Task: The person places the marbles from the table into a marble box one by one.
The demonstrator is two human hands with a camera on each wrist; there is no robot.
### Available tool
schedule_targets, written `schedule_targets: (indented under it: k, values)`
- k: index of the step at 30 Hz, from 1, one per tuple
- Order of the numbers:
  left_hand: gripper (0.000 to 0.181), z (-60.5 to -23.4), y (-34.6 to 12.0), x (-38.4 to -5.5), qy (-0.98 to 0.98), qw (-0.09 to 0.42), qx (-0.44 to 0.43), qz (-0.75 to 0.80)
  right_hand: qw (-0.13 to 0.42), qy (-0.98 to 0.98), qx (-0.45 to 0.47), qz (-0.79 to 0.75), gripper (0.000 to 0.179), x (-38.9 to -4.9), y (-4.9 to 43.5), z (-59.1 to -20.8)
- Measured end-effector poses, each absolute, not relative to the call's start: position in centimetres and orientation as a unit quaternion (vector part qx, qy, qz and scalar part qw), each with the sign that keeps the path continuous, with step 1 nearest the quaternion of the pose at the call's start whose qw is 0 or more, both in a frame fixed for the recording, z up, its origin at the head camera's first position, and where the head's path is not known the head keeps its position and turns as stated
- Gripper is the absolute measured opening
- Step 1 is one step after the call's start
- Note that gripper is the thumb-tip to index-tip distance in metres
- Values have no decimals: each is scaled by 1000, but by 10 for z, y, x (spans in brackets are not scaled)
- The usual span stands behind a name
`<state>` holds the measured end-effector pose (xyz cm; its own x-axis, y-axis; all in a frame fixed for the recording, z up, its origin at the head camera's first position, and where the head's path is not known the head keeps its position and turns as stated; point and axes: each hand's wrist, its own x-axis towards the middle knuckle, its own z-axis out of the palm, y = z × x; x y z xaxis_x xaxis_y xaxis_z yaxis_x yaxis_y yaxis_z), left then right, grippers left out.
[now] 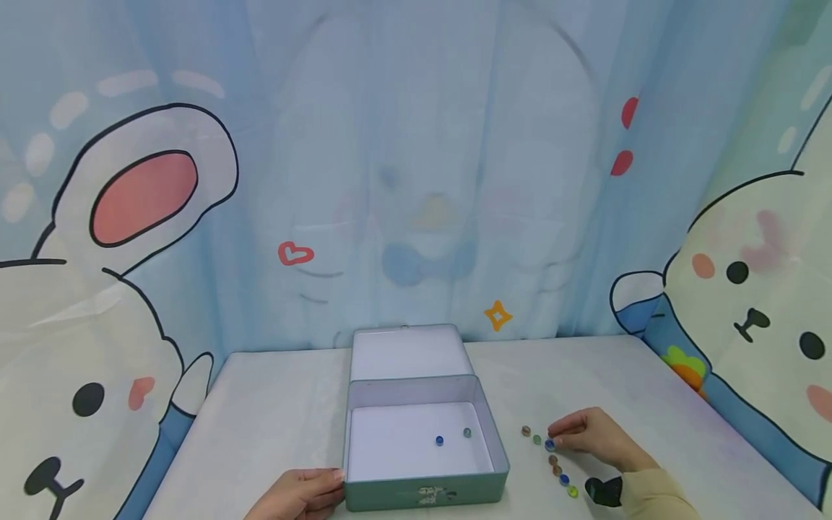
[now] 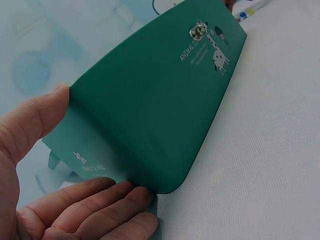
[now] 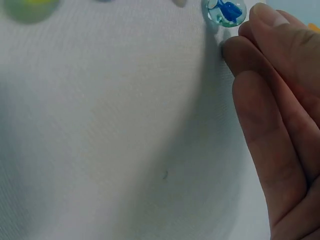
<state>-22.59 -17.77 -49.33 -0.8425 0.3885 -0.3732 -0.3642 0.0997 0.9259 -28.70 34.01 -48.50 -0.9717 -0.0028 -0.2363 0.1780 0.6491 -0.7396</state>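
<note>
An open green tin box [image 1: 425,492] with a pale inside stands in the middle of the table, its lid [image 1: 409,354] tipped back. Its outer wall carries a giraffe print and a metal clasp [image 2: 198,31]. My left hand [image 1: 300,495] holds the box at its near left corner, thumb at the top edge and fingers low along the side. Two marbles lie inside, a blue one [image 1: 439,440] and a greenish one [image 1: 467,432]. Right of the box, my right hand [image 1: 598,437] pinches a clear marble with blue inside [image 3: 227,12] at its fingertips, close over the table.
Several marbles form a bent line right of the box, among them a brown one [image 1: 526,431], a green one [image 1: 536,439] and a yellow-green one [image 1: 573,491]. A white cloth covers the table [image 1: 279,412]. Behind hangs a blue curtain [image 1: 416,144] with cartoon prints.
</note>
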Motion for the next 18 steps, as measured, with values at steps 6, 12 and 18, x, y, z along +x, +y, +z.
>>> schedule_targets:
  k: [6, 12, 18]
  values:
    - [71, -493, -178, -225, 688, 281, 16, 669, 113, 920, 24, -376, 21, -288, 335, -485]
    - [71, -492, -178, -225, 689, 283, 19, 667, 106, 931, 32, -348, 19, -286, 329, -484]
    - [72, -492, -178, -225, 681, 291, 11, 672, 94, 929, 27, -358, 19, -287, 331, -480]
